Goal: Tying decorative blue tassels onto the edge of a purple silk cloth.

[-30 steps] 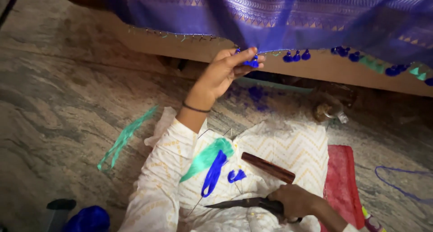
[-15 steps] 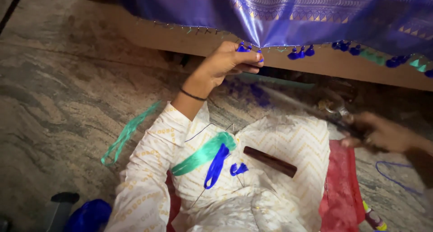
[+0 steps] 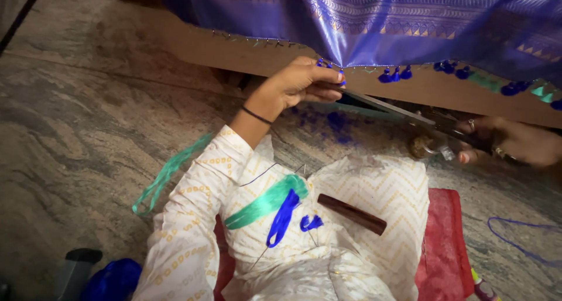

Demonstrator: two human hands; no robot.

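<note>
Purple silky cloth hangs off a wooden edge along the top, and the left hand is pinching a small blue tassel on its hem between thumb and fingertips. What's changed: a second ago the right hand was down in the lap gripping the scissors, and now it's swung up to the right with the blades reaching in until the tips are just beside the pinched tassel. It's blurry, but the fingers look closed around the handles. So this reads like a trim right at the hem, with the tassel held steady for it. No real containers here; loose stuff just sits on the lap: a green thread bundle, a blue thread bundle, and a dark wooden stick. A red cloth lies under the right side.
</note>
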